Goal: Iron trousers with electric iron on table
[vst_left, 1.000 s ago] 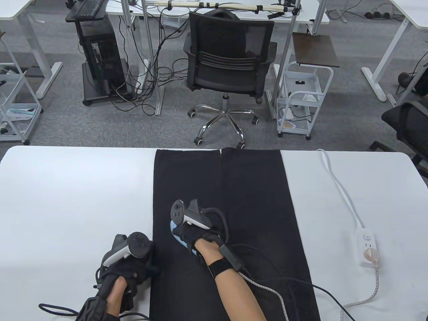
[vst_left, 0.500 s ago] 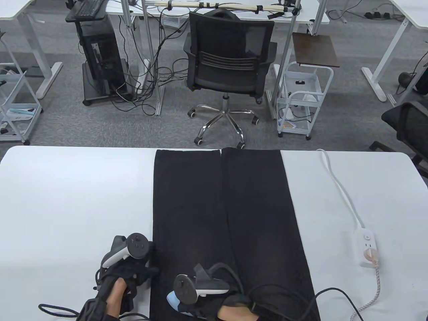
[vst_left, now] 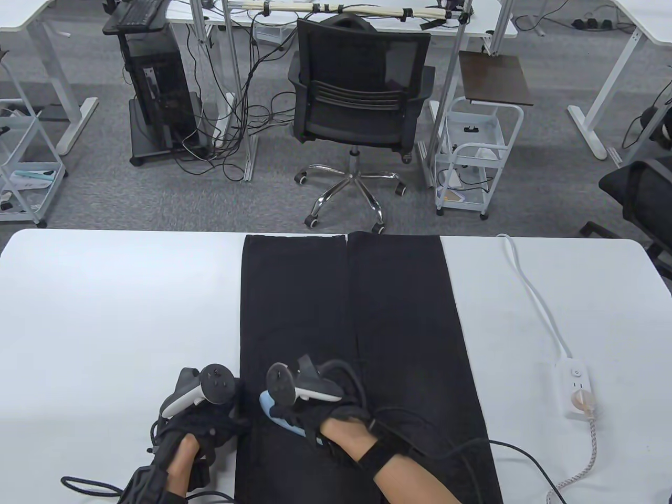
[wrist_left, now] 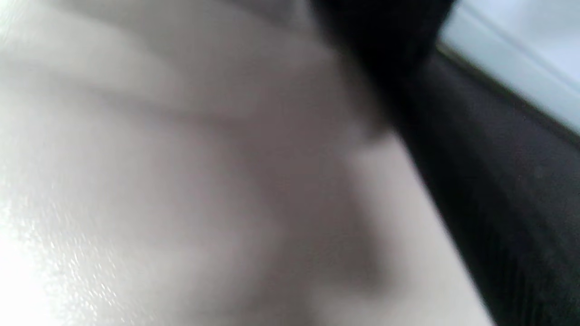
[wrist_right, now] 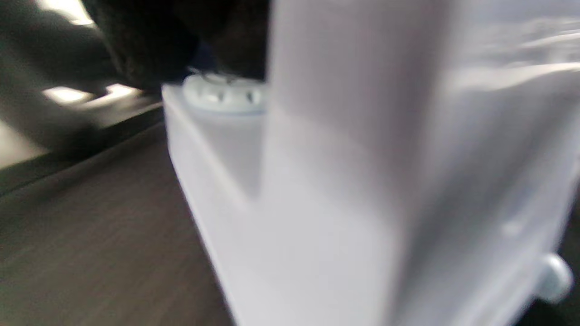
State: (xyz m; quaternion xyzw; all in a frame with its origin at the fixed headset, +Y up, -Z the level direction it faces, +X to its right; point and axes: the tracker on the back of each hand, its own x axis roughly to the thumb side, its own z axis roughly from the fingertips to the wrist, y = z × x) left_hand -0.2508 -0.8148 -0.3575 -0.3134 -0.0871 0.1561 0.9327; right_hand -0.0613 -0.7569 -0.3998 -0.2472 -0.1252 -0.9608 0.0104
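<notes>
Iron low on the left trouser leg

The pale blue iron point(vst_left: 278, 415) sits on the black trousers point(vst_left: 362, 341) near the waist end, nose pointing up-left, trousers lengthwise away across the bench point(vst_left: 105, 304). Right hand point(vst_left: 320, 415) grips its handle; left hand point(vst_left: 202, 420) rests at the fabric's edge — grip unclear. Best stroke: steady, along the leg — cloth pinned flat.

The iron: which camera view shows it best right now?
The table view. There the light blue iron sits on the black trousers under the right hand, so its place is clear. The right wrist view gives only a blurred close-up of its pale body. The left wrist view does not show it clearly.
</notes>
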